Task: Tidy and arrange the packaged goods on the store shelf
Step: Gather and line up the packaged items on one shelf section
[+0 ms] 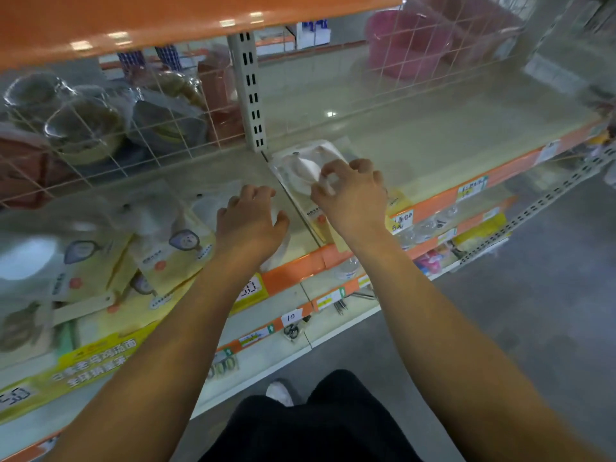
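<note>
**Shelf item: blister-packed white ware**

Right hand [350, 191] pinches clear pack [310, 171] lying flat at shelf [433, 145] bay's left end, likely squaring it. Left hand [250, 221], fingers curled, rests on neighbouring pack [206, 208]; grip unclear. Yellow-card packs [166, 258] overlap leftward.

a shop: orange-edged shelf [466, 135], price tags [472, 187], packaged goods [176, 251]
</note>
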Action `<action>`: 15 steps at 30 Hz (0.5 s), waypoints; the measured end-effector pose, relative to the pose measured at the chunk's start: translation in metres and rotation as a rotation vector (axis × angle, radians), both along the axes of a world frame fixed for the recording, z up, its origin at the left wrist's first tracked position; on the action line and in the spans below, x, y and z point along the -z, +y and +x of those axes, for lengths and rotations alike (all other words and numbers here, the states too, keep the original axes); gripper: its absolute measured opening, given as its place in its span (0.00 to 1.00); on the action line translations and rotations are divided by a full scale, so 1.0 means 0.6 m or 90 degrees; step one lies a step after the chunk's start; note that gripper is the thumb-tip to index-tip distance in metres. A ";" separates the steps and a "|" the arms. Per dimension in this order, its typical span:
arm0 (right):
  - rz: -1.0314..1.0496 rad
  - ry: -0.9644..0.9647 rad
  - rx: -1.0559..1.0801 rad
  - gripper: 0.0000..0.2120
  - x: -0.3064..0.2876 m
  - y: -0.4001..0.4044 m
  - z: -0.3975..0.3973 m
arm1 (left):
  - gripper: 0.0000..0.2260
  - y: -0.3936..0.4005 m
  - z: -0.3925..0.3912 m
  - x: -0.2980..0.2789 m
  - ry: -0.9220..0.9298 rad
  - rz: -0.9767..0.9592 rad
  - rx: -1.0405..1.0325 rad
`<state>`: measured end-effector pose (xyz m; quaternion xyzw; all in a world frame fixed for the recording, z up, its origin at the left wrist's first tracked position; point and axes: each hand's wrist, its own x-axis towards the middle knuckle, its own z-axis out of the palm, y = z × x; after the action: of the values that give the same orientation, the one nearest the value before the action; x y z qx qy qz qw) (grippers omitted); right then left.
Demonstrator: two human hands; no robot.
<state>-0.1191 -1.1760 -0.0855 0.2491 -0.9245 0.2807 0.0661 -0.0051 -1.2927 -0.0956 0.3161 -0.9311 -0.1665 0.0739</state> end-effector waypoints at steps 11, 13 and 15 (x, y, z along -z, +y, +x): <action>0.095 -0.091 -0.041 0.15 0.053 -0.089 -0.036 | 0.19 -0.029 0.009 0.006 -0.029 0.015 -0.067; 0.149 -0.096 -0.046 0.18 0.071 -0.092 -0.038 | 0.19 -0.029 0.007 0.007 -0.030 0.010 -0.081; 0.193 -0.092 -0.064 0.22 0.084 -0.089 -0.042 | 0.18 -0.029 0.003 0.007 -0.033 0.003 -0.094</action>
<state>-0.1443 -1.2296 -0.1359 0.2817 -0.9449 0.1582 -0.0527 -0.0035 -1.3100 -0.0999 0.3885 -0.9064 -0.1542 0.0613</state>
